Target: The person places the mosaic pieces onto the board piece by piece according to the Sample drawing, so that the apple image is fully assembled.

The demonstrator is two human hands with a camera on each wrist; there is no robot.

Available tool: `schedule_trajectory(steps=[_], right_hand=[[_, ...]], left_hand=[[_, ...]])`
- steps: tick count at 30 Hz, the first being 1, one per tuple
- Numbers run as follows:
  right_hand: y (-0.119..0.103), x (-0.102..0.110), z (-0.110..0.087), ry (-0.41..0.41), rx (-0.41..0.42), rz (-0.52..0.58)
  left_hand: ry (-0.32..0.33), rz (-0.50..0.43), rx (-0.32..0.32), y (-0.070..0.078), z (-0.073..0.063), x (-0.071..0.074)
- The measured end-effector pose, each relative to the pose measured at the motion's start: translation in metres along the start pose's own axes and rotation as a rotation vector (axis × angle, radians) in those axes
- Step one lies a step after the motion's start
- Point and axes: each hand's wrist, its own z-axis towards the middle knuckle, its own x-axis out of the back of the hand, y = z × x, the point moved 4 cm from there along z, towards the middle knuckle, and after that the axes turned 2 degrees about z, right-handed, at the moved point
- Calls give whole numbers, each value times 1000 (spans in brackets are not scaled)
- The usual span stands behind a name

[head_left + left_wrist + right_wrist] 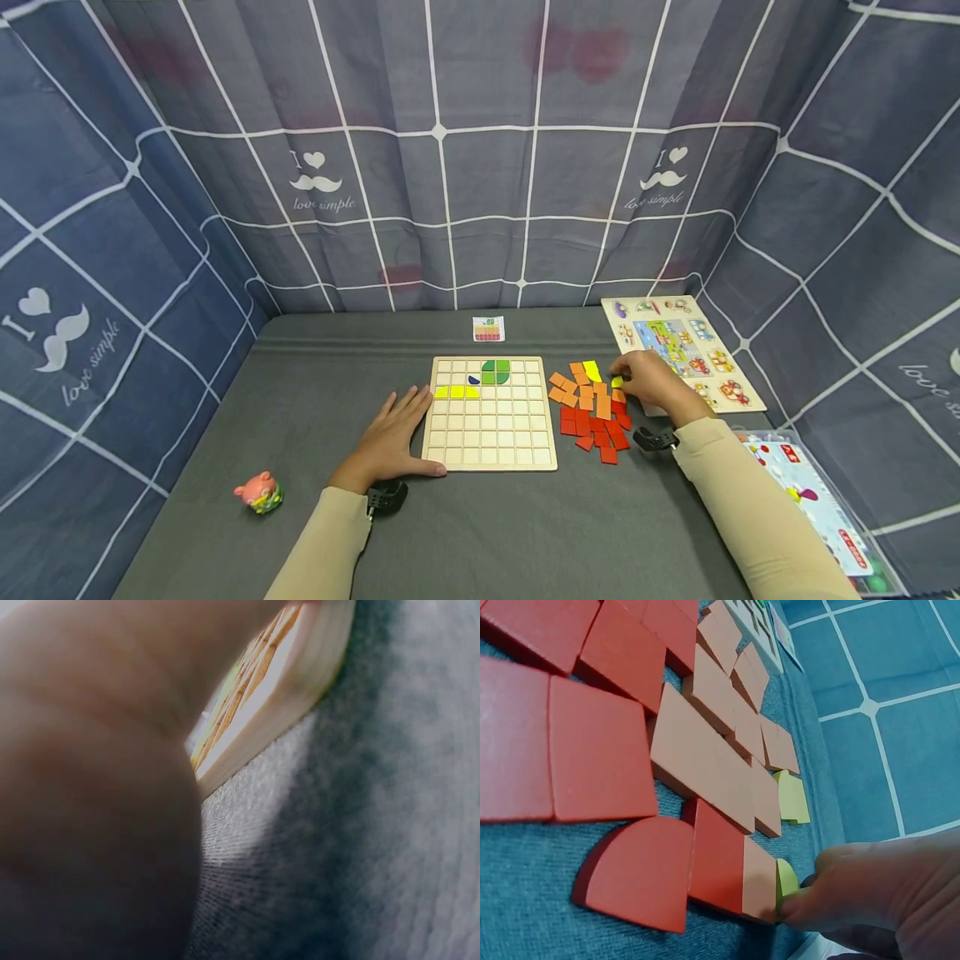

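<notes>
A square wooden grid board lies on the grey table. Spread flat along its left edge, my left hand touches it, the thumb at the near left corner. In the grid sit green pieces, a small dark blue piece and a row of yellow pieces. My right hand pinches a yellow piece with a rounded edge between thumb and finger, at the end of an orange block. Another yellow piece lies beyond it. The left wrist view shows mostly palm and the board's edge.
Orange blocks and red blocks lie loose right of the board. A small patterned card is behind it. At right are a picture puzzle board and a clear box. A pig figurine stands at left.
</notes>
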Motion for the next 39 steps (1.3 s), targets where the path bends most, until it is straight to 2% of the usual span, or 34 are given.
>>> schedule_trajectory(steps=[13,23,30,39], right_hand=[[-1,-3,-3,30,48,-9],[-4,-5,1,82,39,-2],[-26,-15,10,122,54,0],[-58,-32,26,154,150,40]], left_hand=[[5,-3,-2,0,0,-1],[9,2,0,-1,0,-1],[12,2,-7,-2,1,-1],[-3,8,4,-2,0,0]])
